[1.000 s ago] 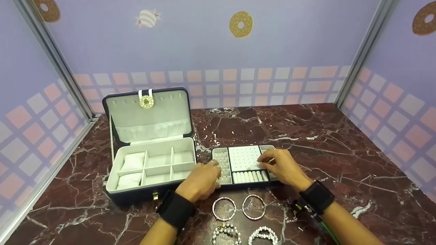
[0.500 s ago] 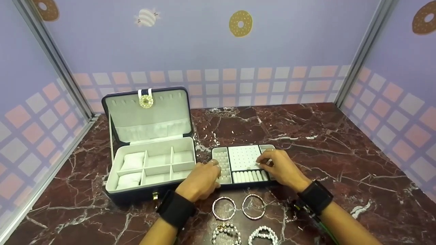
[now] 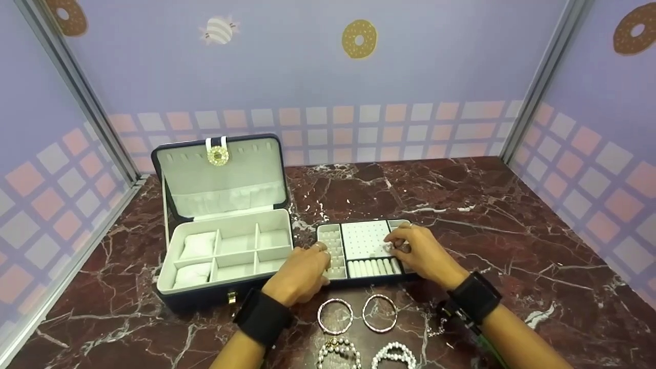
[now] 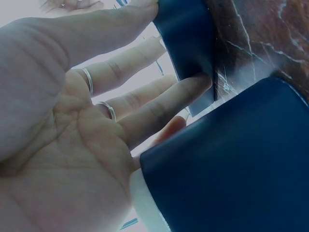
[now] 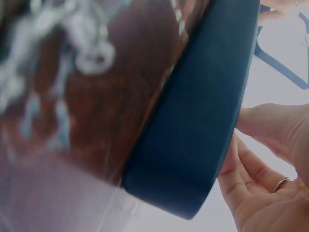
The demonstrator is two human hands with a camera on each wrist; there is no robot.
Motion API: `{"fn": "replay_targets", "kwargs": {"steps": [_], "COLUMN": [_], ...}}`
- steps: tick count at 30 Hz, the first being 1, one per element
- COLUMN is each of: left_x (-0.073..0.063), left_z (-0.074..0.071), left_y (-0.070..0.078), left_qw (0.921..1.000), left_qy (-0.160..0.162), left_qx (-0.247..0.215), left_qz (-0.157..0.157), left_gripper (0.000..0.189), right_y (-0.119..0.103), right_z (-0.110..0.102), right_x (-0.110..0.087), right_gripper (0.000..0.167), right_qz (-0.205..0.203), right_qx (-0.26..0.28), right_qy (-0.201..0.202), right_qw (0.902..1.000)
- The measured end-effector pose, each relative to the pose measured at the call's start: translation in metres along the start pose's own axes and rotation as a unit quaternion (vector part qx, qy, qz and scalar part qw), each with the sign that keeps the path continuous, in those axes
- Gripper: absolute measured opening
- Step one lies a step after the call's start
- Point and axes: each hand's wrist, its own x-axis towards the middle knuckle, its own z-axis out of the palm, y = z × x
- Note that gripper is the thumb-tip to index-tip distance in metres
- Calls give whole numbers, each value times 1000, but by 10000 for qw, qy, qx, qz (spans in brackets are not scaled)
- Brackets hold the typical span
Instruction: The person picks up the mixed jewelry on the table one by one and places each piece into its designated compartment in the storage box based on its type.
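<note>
A dark blue jewelry tray (image 3: 369, 280) with a pale lining lies at mid-table. It bears a white panel dotted with holes (image 3: 363, 240) and a row of padded ring rolls (image 3: 370, 267). My left hand (image 3: 301, 272) holds the tray's left end, its thumb and fingers (image 4: 205, 82) spread about the dark outer wall. At the panel's lower right corner my right hand (image 3: 421, 252) pinches a small shiny earring-like piece (image 3: 388, 247) between thumb and fingertips; much of it is hidden. In the right wrist view, the right hand's fingers (image 5: 241, 188) overlap the tray's rim.
Left of the tray stands an open jewelry box (image 3: 202, 297) with sectioned compartments and white cushions (image 3: 199, 245). In front lie two thin bangles (image 3: 319, 319), a beaded bracelet (image 3: 354, 350) and a white bead bracelet (image 3: 397, 347). A small chain (image 3: 437, 329) lies under the right wrist.
My right hand stays at the panel's lower right corner, its fingertips shifting slightly, and the small shiny piece shows more plainly now. The left hand keeps its place; the head view tilts slightly.
</note>
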Motion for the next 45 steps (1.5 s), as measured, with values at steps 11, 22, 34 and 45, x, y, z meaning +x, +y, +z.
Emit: {"fn": "replay_targets", "kwargs": {"steps": [11,22,34,45], "left_x": [0,-1,1,2], "left_z": [0,1,1,1], "left_y": [0,0,1,0], "left_qw": [9998,9999,10000,9998], "left_qy": [-107,-56,-11,-106], "left_qx": [-77,-48,31,-44], "left_qz": [-148,-96,-51,-143], "left_gripper": [21,22,22,21], "right_y": [-1,4,3,2], "right_z": [-24,-48,-77,-77], "right_x": [-8,-26,-42,-51], "right_gripper": [18,10,10,11], "right_qz": [199,97,259,606], "right_qx": [57,55,-105,17], "right_qy": [-334,-1385,-2174,-2752], "right_qw": [9992,9903,9757,9595]}}
